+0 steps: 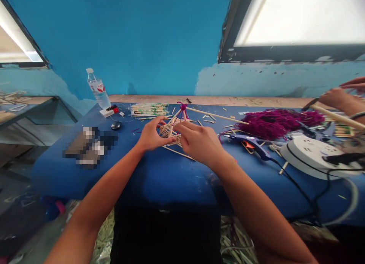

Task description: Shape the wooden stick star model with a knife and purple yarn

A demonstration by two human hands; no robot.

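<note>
On the blue table in front of me stands a small frame of thin wooden sticks (168, 131), with purple yarn (184, 107) knotted at its peak and strands running down from it. My left hand (152, 134) grips the frame's left side, thumb low in front and fingers curled behind. From the right, my right hand (199, 140) reaches over the frame with its fingers bent together; whatever is between its fingertips is hidden. A long stick (216, 115) slants from the peak toward the right. Another stick (179, 153) sticks out below the hands.
Purple yarn lies heaped (273, 123) at the right, near a blue glue gun (251, 142) and a white power strip (308, 153) with cables. Stick packs (149, 109), a water bottle (98, 89) and a black mouse (116, 125) sit left. Another person's hands (342, 96) show far right.
</note>
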